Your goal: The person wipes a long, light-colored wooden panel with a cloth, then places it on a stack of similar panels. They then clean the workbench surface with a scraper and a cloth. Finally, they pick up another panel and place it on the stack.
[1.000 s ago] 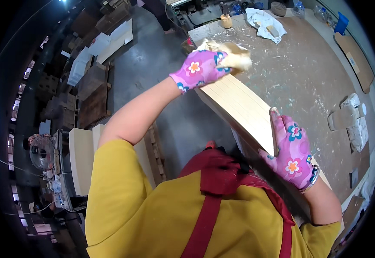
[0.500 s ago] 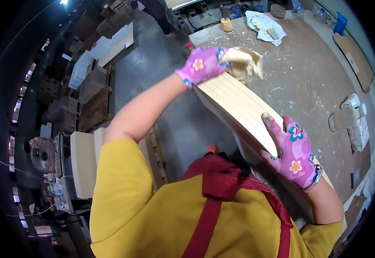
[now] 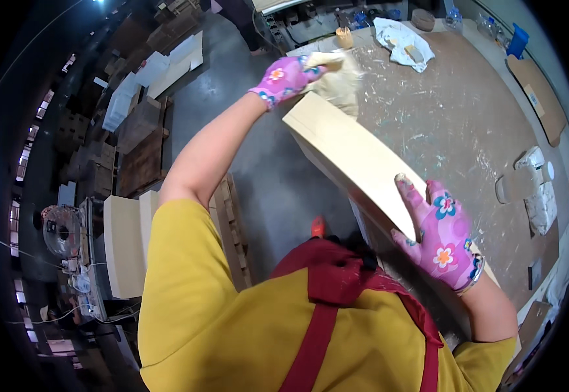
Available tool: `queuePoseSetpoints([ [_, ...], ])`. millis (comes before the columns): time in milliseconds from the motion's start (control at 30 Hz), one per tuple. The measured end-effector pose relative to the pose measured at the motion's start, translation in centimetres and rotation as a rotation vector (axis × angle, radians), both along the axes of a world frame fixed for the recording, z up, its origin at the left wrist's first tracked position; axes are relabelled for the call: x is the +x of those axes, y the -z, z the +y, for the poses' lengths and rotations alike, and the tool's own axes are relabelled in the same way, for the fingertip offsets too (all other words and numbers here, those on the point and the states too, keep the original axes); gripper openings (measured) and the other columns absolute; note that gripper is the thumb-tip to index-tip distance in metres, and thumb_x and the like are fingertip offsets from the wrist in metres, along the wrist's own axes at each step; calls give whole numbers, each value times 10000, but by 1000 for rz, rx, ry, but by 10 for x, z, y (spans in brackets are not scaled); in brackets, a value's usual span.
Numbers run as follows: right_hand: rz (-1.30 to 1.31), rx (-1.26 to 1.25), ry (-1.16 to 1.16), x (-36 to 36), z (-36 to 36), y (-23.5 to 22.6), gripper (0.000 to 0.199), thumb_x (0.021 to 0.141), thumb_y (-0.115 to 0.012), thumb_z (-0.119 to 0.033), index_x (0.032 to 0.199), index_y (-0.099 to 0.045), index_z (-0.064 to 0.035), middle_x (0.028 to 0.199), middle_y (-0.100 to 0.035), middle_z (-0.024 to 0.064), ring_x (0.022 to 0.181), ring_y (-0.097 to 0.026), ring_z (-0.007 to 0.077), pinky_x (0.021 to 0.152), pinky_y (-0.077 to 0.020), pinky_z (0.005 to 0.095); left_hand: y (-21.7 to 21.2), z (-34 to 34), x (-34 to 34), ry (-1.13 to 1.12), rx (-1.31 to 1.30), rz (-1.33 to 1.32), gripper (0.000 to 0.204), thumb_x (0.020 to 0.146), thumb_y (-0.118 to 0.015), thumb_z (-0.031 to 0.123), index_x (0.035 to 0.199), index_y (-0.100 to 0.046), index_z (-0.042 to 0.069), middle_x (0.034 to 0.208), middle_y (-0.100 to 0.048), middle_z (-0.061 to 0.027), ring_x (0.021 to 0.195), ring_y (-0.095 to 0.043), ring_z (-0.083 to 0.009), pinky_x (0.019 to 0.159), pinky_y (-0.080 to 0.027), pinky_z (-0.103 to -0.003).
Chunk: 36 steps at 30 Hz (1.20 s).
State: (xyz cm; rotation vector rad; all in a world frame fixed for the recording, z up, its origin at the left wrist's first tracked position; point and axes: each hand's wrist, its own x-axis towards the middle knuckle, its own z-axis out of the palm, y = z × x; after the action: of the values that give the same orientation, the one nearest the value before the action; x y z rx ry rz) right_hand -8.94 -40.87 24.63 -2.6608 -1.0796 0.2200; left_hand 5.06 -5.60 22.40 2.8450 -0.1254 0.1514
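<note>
A stack of long pale boards [image 3: 356, 144] lies slantwise along the near-left edge of the brown worktable [image 3: 421, 98]. Both hands wear pink gloves with a flower print. My left hand [image 3: 287, 77] is closed on a cream cloth [image 3: 336, 81], just past the far end of the boards; the cloth is smeared by motion. My right hand [image 3: 438, 235] rests on the nearer part of the stack, thumb and fingers spread over its top and side. Its wrist carries a bracelet.
On the table's far side are a white cloth [image 3: 403, 42] with small blocks on it and a small tan jar [image 3: 344, 37]. At the right are a clear container [image 3: 514, 186], a white packet [image 3: 541, 206] and a curved brown board [image 3: 537, 98]. A fan [image 3: 62, 230] and pallets stand left.
My left hand has moved with the cloth off the boards' far end, away and slightly left. My right hand stays on the stack, which has shifted slightly.
</note>
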Motion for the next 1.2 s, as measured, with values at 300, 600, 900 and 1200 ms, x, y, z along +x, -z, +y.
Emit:
queuePoseSetpoints([
  [300, -28, 69, -5, 0, 0, 6, 768, 710, -701, -273, 1385, -375, -101, 1088, -490, 230, 945, -534, 374, 814, -434, 450, 23, -36, -43, 254, 193, -223, 386, 801, -619, 468, 1015, -603, 147, 862, -660, -88, 818, -643, -284, 699, -504, -410],
  [600, 10, -29, 193, -46, -77, 20, 930, 650, -734, -361, 1410, -301, -46, 1271, -459, 221, 1179, -449, 397, 991, -348, 461, 10, -33, -58, 126, 90, -152, 325, 882, -526, 435, 1026, -639, 167, 862, -671, -97, 801, -635, -302, 702, -500, -389],
  [900, -87, -204, 520, -110, -128, 29, 1021, 542, -794, -351, 1409, -332, -72, 1259, -456, 215, 1176, -426, 382, 1021, -291, 482, 34, -203, -135, 836, -278, -502, 293, 799, -596, 345, 958, -641, 104, 768, -649, -84, 679, -638, -254, 583, -476, -386],
  [1200, -74, -231, 568, -108, -135, 32, 1099, 592, -676, -642, 1436, -284, -57, 1288, -440, 227, 1198, -414, 390, 1027, -272, 467, 18, -111, -103, 265, -46, -177, 321, 779, -635, 359, 980, -665, 111, 794, -658, -121, 746, -649, -299, 668, -519, -418],
])
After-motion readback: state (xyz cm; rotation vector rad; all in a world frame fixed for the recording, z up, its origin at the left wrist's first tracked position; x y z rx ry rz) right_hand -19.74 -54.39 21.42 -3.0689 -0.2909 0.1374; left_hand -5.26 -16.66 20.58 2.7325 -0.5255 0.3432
